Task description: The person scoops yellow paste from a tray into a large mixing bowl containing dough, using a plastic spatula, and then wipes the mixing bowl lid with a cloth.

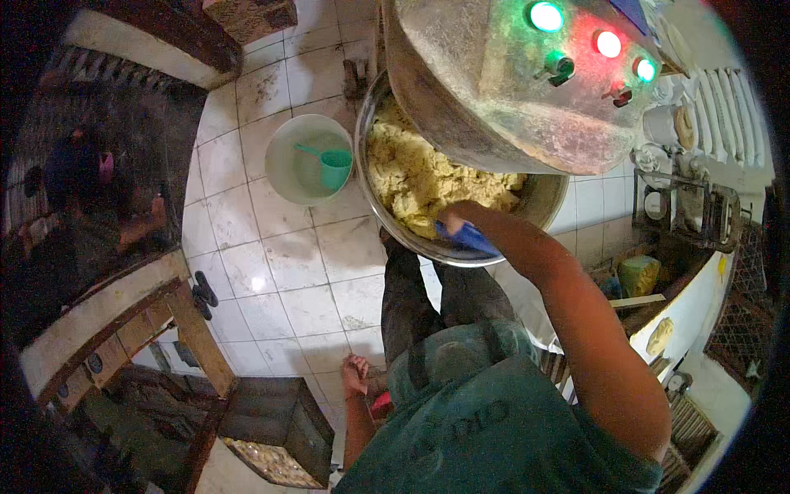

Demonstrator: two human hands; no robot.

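My right hand (452,217) reaches over the near rim of a large round metal mixing bowl (380,216). It is closed around a flat blue plastic scraper (470,237), partly hidden by my hand and forearm. Lumpy pale yellow dough (420,177) fills much of the bowl, touching the scraper's far side. My left hand (355,375) hangs low beside my left hip, away from the bowl. Its fingers are loosely bent, with nothing visible in them.
A mixer housing (527,107) with lit green and red lamps overhangs the bowl's far side. Left of the bowl, a white bucket (284,173) holds a green dipper (335,168). Dark slippers (203,295) lie on the tiles. A metal scale-like device (687,206) stands at right.
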